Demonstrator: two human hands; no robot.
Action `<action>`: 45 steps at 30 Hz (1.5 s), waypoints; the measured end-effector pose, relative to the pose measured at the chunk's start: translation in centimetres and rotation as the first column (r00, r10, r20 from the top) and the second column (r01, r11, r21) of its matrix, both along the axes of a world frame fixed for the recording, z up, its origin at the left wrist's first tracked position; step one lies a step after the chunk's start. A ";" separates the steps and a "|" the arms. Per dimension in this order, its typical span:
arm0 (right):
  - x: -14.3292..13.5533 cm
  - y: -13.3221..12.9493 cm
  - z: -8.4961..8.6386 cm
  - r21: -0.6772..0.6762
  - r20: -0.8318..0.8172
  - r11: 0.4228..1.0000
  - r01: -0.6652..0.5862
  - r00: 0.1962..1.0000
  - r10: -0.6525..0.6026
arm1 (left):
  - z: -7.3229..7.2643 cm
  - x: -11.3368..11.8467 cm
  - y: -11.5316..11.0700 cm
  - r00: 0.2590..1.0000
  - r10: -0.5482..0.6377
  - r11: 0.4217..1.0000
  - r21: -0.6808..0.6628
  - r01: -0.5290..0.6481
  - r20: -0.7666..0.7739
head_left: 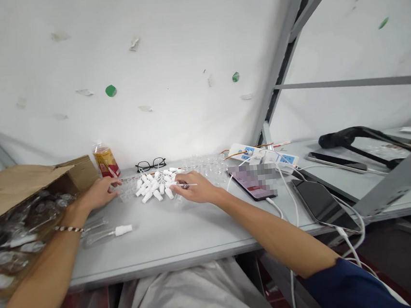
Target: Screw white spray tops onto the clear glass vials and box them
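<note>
A pile of white spray pump heads (153, 184) lies in the middle of the table, several with thin clear tubes. My right hand (196, 188) is at the pile's right edge, its fingers closed on a spray pump head whose thin tube (190, 184) sticks out to the right. My left hand (102, 192) reaches to the small clear bottles (126, 189) left of the pile, fingers apart; whether it touches one is unclear. In front of it lies a clear bottle with a white spray top (123, 230), on its side, near another clear piece (95, 224).
At left, a cardboard box (79, 168) holds clear bottles. A drink bottle (105, 159) and glasses (151, 165) stand by the wall. More clear bottles (206, 166) sit behind my right hand. Phones (322, 203), cables and power strips (245, 151) occupy the right, beside a metal post (400, 174).
</note>
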State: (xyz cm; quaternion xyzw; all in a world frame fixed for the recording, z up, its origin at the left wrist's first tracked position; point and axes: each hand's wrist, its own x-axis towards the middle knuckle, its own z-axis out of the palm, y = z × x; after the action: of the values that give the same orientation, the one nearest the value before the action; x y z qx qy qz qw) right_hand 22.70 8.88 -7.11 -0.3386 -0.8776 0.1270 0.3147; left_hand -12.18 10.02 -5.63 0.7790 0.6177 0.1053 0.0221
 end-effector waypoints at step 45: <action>0.0 -0.3 0.2 -0.010 0.015 1.000 0.007 1.000 -0.007 | 1.6 2.4 -1.8 0.993 -0.074 0.997 0.014 0.073 0.087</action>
State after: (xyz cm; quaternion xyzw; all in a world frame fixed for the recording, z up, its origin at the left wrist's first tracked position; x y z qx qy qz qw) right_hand 22.66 8.63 -6.90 -0.3441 -0.8781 0.1276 0.3071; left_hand -9.80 8.17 -4.08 0.7960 0.5865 0.1417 0.0489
